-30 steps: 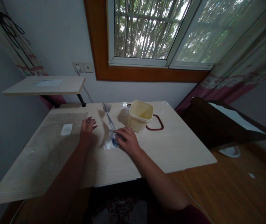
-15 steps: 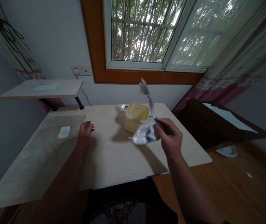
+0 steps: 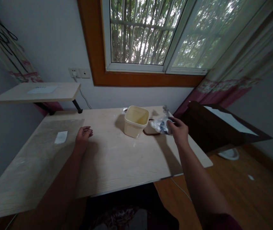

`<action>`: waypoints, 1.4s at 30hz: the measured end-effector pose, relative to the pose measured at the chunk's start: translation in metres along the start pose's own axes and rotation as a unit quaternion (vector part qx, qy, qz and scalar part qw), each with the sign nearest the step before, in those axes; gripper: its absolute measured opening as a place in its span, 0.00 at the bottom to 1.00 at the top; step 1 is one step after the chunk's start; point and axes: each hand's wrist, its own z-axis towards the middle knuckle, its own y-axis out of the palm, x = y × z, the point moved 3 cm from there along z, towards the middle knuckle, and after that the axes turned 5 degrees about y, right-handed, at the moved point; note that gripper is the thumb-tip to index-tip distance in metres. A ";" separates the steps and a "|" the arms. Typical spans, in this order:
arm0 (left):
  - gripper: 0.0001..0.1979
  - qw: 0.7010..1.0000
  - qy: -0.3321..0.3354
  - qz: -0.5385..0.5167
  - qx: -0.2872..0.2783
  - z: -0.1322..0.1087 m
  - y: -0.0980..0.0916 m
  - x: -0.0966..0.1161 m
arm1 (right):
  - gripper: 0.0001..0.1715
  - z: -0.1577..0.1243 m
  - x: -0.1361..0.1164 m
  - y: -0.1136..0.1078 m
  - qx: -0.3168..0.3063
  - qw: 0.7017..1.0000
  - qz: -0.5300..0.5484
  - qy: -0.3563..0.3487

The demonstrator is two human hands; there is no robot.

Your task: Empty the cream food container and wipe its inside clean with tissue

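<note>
My right hand grips a knotted clear plastic bag with white and dark blue contents, above the right side of the table. Partly behind the bag is a flat brown-rimmed object, whose kind I cannot make out. To the left of these, a pale yellow plastic tub stands upright with its top uncovered; its inside looks bare where it shows. Well left of the tub, my left hand hovers over the table, fingers loosely bent and apart, holding nothing.
The light wooden table carries a transparent sheet with a white paper label at left. A raised shelf stands at the back left. Beyond the right edge is a dark brown surface with white paper on it.
My right hand has carried the plastic bag right and lower, away from the tub's front. The brown-rimmed object now shows more. My left hand stays nearly in place.
</note>
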 end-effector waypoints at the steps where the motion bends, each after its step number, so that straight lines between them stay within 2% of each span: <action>1: 0.20 1.000 0.001 -0.002 0.000 0.001 0.000 -0.002 | 0.28 0.004 0.001 0.006 -0.010 1.000 -0.017 -0.005; 5: 0.20 1.000 0.002 -0.009 0.002 0.003 -0.002 -0.006 | 0.24 0.021 0.006 0.033 -0.046 0.995 -0.085 -0.034; 8: 0.20 1.000 -0.003 -0.004 0.006 0.001 -0.001 -0.003 | 0.23 0.029 0.013 0.054 -0.097 0.984 -0.142 -0.054; 14: 0.18 1.000 -0.017 0.023 -0.008 -0.003 0.001 0.007 | 0.24 0.018 0.022 0.077 -0.155 0.929 -0.315 -0.114; 17: 0.17 0.999 -0.024 0.031 -0.012 -0.002 0.000 0.005 | 0.24 0.008 0.022 0.077 -0.151 0.910 -0.367 -0.123; 21: 0.17 0.999 -0.029 0.044 -0.014 -0.002 -0.002 0.004 | 0.23 0.005 0.025 0.072 -0.142 0.903 -0.383 -0.134; 35: 0.16 0.999 -0.032 0.038 -0.019 -0.001 -0.003 0.003 | 0.24 0.038 0.068 0.033 -0.120 0.893 -0.405 -0.154; 42: 0.17 0.998 -0.025 0.054 -0.024 -0.003 -0.002 0.007 | 0.24 0.039 0.067 0.030 -0.099 0.895 -0.402 -0.165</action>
